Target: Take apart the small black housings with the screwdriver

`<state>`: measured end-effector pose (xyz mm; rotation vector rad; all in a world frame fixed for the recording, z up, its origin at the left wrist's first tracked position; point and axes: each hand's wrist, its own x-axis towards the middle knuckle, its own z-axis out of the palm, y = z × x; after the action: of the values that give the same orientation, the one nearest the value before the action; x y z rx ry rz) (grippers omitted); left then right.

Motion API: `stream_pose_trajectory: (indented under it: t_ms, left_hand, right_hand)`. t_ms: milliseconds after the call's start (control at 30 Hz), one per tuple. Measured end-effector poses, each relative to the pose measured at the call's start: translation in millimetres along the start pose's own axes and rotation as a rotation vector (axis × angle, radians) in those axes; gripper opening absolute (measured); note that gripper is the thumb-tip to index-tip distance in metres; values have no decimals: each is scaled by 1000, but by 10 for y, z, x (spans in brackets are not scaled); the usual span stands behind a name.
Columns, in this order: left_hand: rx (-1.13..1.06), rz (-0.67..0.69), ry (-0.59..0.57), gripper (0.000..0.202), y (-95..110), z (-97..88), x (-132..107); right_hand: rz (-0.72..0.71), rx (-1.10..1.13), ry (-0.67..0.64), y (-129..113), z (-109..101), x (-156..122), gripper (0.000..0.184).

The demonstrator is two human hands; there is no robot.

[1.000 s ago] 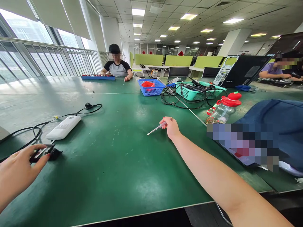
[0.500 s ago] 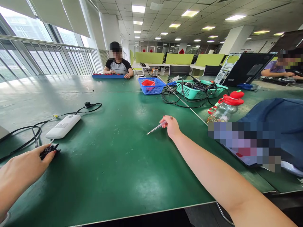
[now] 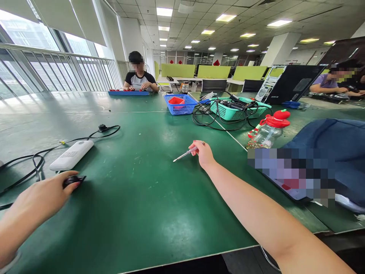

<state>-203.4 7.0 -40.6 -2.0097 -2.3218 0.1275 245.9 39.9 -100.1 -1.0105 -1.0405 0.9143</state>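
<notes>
My right hand (image 3: 204, 154) is closed around the clear handle of a small screwdriver (image 3: 182, 155). The screwdriver's metal shaft slants down to the left, its tip at or just over the green table (image 3: 137, 213). On the left, my left hand (image 3: 49, 196) grips a small black object (image 3: 72, 180) between thumb and fingers; its kind cannot be made out, as the fingers cover part of it. Just beyond that hand lies a white power bank-like block (image 3: 71, 156), with a black cable (image 3: 82, 137) running behind it.
Farther off are a blue basket (image 3: 181, 108) holding a red tray, and a green basket (image 3: 228, 113) full of cables. A red-lidded bottle (image 3: 269, 133) and a dark blue bag (image 3: 322, 133) stand at right. A person (image 3: 139, 80) sits across, behind a blue tray (image 3: 128, 92).
My left hand has moved right, away from the white block, with the black object in its grip. My right hand still holds the screwdriver in nearly the same place.
</notes>
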Motion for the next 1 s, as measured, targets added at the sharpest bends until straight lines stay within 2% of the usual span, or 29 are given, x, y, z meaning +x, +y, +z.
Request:
stream_pose_trajectory:
  t_ms: [100, 167, 233, 300, 400, 467, 567, 733, 833, 1000]
  left_hand:
    - [-63, 172, -7, 53, 663, -333, -182]
    - [-165, 368, -7, 49, 1096, -432, -223]
    - [-248, 500, 36, 47, 1481, -414, -189]
    - [-377, 684, 38, 55, 1800, -306, -109]
    - [-522, 867, 17, 67, 2128, -79, 20]
    - [-579, 922, 14, 66, 2237, 53, 81]
    - [-676, 964, -25, 63, 2264, 166, 131]
    - [-842, 924, -148, 67, 2196, 174, 163]
    - [-847, 898, -163, 67, 2194, 157, 162]
    - [-885, 896, -186, 67, 2207, 178, 174]
  right_hand:
    - [1, -7, -68, -65, 78, -68, 36]
    - [-27, -52, -97, -122, 140, -141, 40]
    - [-102, -148, -153, -193, 193, -235, 36]
    - [-251, -312, -171, -276, 231, -342, 31]
    - [-674, -613, -209, -399, 271, -492, 35]
    - [-871, -736, -286, -448, 300, -562, 35]
    - [-1032, -835, -381, -443, 346, -600, 36]
    - [-1062, -855, -420, -358, 382, -562, 33]
    - [-1060, -895, -430, -357, 383, -559, 32]
    - [-1183, -941, -467, -393, 394, -599, 28]
